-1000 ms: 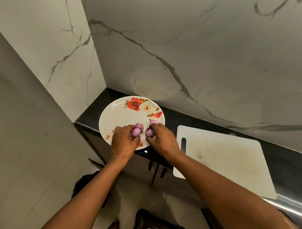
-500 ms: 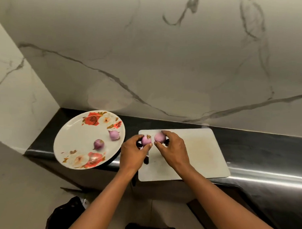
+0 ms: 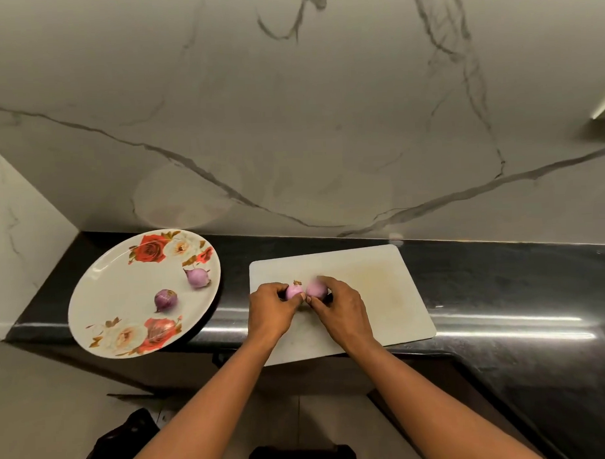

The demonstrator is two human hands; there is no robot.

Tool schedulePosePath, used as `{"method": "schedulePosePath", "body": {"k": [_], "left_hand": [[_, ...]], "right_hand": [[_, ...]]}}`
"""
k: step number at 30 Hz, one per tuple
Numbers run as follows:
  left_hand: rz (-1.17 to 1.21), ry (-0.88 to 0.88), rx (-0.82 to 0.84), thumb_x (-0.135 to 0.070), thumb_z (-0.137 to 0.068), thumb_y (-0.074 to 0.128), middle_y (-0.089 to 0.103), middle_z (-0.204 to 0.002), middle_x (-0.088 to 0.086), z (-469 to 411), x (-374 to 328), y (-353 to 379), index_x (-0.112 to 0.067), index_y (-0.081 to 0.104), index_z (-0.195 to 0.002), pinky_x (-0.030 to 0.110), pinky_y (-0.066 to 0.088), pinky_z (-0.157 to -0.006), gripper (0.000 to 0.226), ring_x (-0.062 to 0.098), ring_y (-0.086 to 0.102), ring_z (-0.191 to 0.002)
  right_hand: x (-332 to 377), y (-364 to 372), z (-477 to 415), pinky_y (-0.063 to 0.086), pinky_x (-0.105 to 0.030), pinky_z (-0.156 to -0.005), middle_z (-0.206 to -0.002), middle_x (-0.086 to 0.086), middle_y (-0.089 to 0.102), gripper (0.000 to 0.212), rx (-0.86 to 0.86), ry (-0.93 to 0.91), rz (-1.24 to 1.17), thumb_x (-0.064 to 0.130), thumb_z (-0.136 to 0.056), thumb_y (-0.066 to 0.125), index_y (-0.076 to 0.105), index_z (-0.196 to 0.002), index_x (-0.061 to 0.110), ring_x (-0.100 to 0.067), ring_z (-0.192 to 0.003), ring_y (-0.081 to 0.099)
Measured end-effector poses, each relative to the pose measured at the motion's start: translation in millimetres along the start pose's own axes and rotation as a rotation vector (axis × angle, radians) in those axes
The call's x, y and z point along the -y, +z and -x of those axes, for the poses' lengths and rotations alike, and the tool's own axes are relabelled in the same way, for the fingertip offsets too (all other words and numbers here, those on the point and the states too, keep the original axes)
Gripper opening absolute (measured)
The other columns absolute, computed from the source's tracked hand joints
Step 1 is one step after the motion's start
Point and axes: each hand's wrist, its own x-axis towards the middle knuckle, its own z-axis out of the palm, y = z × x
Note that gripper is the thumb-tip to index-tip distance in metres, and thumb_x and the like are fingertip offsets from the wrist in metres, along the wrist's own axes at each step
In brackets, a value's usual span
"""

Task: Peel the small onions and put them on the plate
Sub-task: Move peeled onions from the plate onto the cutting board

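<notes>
Head view: both hands work low over the white cutting board (image 3: 382,285). The left hand (image 3: 271,307) pinches a small onion with a dry root tuft (image 3: 294,291) between thumb and fingertips, and the right hand (image 3: 341,305) pinches a rounder pink onion (image 3: 316,290). The two bulbs touch. Two more wait on the floral plate (image 3: 101,305) to the left, a pale purple onion (image 3: 197,277) and a darker one (image 3: 165,300), apparently with their skins on.

Peeling probably goes better one bulb at a time, so park the pink one on the board. Catch the papery skin at the root tuft with a thumbnail and strip toward the tip, turning the bulb between pulls. Stay over the board so the scraps land there. The plate seems to overhang the black counter (image 3: 501,274) edge, so set onions down gently.
</notes>
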Motion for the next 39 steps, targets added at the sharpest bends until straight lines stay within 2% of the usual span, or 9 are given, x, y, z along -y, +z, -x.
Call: {"method": "schedulePosePath", "body": {"k": [4, 11, 18, 22, 24, 28, 31, 36, 39], "left_hand": [[-0.001, -0.031, 0.001, -0.032, -0.092, 0.08, 0.078, -0.096, -0.001, -3, 1, 1, -0.014, 0.081, -0.108, 0.021, 0.053, -0.073, 0.023, 0.011, 0.072, -0.087], [0.01, -0.059, -0.018, -0.037, -0.09, 0.081, 0.075, -0.102, -0.001, 0, 1, 1, -0.015, 0.077, -0.113, 0.019, 0.048, -0.072, 0.032, 0.018, 0.072, -0.098], [0.004, -0.107, -0.044, -0.046, -0.088, 0.082, 0.07, -0.134, 0.01, 3, 4, -6, -0.01, 0.063, -0.141, 0.036, 0.055, -0.098, 0.067, 0.024, 0.068, -0.12], [0.016, -0.085, -0.084, -0.045, -0.088, 0.082, 0.07, -0.13, 0.005, 6, 0, -20, -0.015, 0.065, -0.138, 0.034, 0.06, -0.093, 0.061, 0.02, 0.069, -0.112], [0.04, -0.079, -0.121, -0.042, -0.09, 0.081, 0.07, -0.126, 0.0, 8, -2, -34, -0.018, 0.067, -0.135, 0.026, 0.063, -0.078, 0.053, 0.014, 0.068, -0.101], [0.032, -0.053, -0.237, -0.033, -0.092, 0.08, 0.072, -0.128, 0.003, 12, 4, -76, -0.018, 0.069, -0.131, 0.025, 0.055, -0.087, 0.043, 0.014, 0.066, -0.108], [0.064, -0.05, -0.344, -0.028, -0.092, 0.08, 0.071, -0.122, 0.001, 15, 16, -115, -0.017, 0.07, -0.127, 0.013, 0.053, -0.076, 0.038, 0.017, 0.069, -0.1], [0.066, -0.104, -0.49, -0.026, -0.089, 0.083, 0.07, -0.12, 0.003, 13, 58, -165, -0.02, 0.071, -0.125, 0.041, 0.062, -0.086, 0.039, 0.021, 0.069, -0.098], [0.008, -0.139, -0.535, -0.025, -0.09, 0.083, 0.066, -0.13, 0.006, 9, 75, -181, -0.02, 0.069, -0.126, 0.036, 0.057, -0.089, 0.039, 0.025, 0.066, -0.109]], "right_hand": [[2, -3, -1, 0.044, -0.012, -0.087, -0.127, 0.003, 0.072, 0.042, 0.019, 0.004, 0.017, 0.043, -0.097, 0.071, 0.066, -0.134, 0.023, -0.013, -0.111, 0.067], [0, -4, -1, 0.05, -0.03, -0.106, -0.142, 0.001, 0.065, 0.056, 0.065, 0.014, 0.076, 0.043, -0.096, 0.071, 0.058, -0.147, 0.024, -0.018, -0.126, 0.063], [6, -9, 1, 0.053, -0.034, -0.103, -0.147, 0.004, 0.061, 0.06, 0.073, 0.014, 0.178, 0.051, -0.094, 0.068, 0.054, -0.148, 0.029, -0.018, -0.127, 0.062], [22, -17, 2, 0.052, -0.036, -0.099, -0.15, 0.004, 0.057, 0.061, -0.009, -0.058, 0.333, 0.059, -0.096, 0.059, 0.054, -0.148, 0.028, -0.019, -0.133, 0.056], [37, -16, -2, 0.052, -0.035, -0.097, -0.145, 0.003, 0.061, 0.061, -0.064, -0.134, 0.354, 0.061, -0.095, 0.057, 0.058, -0.145, 0.027, -0.019, -0.128, 0.058], [78, 6, -13, 0.055, -0.034, -0.1, -0.138, 0.001, 0.067, 0.052, -0.086, -0.306, 0.322, 0.05, -0.096, 0.062, 0.061, -0.142, 0.025, -0.018, -0.124, 0.062], [117, 29, -17, 0.054, -0.032, -0.098, -0.138, 0.001, 0.065, 0.05, -0.008, -0.398, 0.25, 0.042, -0.098, 0.064, 0.059, -0.144, 0.023, -0.016, -0.126, 0.059], [162, 77, -24, 0.055, -0.035, -0.098, -0.139, 0.005, 0.063, 0.05, 0.158, -0.475, 0.201, 0.042, -0.098, 0.062, 0.057, -0.144, 0.026, -0.016, -0.125, 0.058], [172, 105, -31, 0.054, -0.037, -0.1, -0.142, 0.006, 0.063, 0.047, 0.234, -0.467, 0.185, 0.043, -0.1, 0.06, 0.057, -0.144, 0.028, -0.018, -0.127, 0.058]]}}
